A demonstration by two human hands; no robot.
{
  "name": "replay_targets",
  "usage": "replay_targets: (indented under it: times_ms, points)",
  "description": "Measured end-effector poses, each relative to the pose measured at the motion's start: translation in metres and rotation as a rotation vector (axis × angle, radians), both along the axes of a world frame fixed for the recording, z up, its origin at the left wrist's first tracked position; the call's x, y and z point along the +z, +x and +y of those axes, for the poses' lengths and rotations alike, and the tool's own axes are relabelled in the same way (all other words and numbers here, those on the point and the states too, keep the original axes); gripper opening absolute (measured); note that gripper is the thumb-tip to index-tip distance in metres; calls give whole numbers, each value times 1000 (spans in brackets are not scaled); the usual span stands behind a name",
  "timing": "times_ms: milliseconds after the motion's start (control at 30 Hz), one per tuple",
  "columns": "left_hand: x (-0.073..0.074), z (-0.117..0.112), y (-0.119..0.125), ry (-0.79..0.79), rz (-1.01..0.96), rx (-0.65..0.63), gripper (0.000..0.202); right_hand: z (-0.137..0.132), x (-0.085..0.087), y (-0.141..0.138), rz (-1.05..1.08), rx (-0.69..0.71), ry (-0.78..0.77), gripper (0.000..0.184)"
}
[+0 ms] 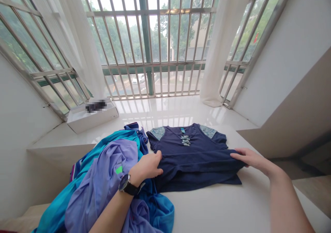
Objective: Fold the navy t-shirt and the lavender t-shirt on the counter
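A navy short-sleeved shirt (191, 150) lies front up on the white table, its neckline toward the window. Patterned patches cover its shoulders, and small bows run below the collar. Across its lower half the fabric is raised in a fold. My left hand (147, 165), with a black watch on the wrist, pinches the shirt's left side between thumb and fingers. At the opposite side my right hand (250, 159) grips the fabric, fingertips partly under it. Beside my left forearm is a heap of clothes (113, 164) in lavender, teal and blue.
Past the shirt runs a glossy white window sill (165, 110), with a white box (93, 117) at its left. Metal bars (160, 39) cover the window, and white curtains (217, 50) hang at both sides. The white table (207, 209) extends toward me.
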State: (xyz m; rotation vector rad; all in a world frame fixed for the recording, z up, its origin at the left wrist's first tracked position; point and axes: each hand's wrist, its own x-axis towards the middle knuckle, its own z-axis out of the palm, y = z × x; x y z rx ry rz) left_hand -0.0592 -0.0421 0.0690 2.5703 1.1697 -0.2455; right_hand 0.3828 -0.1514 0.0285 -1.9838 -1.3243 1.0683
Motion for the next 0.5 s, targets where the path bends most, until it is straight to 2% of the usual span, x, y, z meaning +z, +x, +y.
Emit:
replay_targets:
  times_ms: [67, 167, 267, 333, 433, 500]
  points:
    - [0, 6, -4, -71, -52, -15, 32, -4, 9, -5, 83, -17, 28, 42]
    - [2, 15, -9, -196, -167, -39, 19, -9, 15, -10, 157, -87, 99, 42]
    - [3, 23, -13, -260, -258, -27, 21, -8, 14, -11, 211, -174, 147, 57]
    - [1, 27, -15, -233, -257, -15, 26, -5, 11, -11, 267, -181, 157, 64]
    - [-2, 29, -15, -158, -241, -40, 30, 1, 3, -9, 333, -173, 137, 50]
    - [-3, 28, -15, -178, -258, -92, 35, 3, -2, -7, 363, -174, 156, 42]
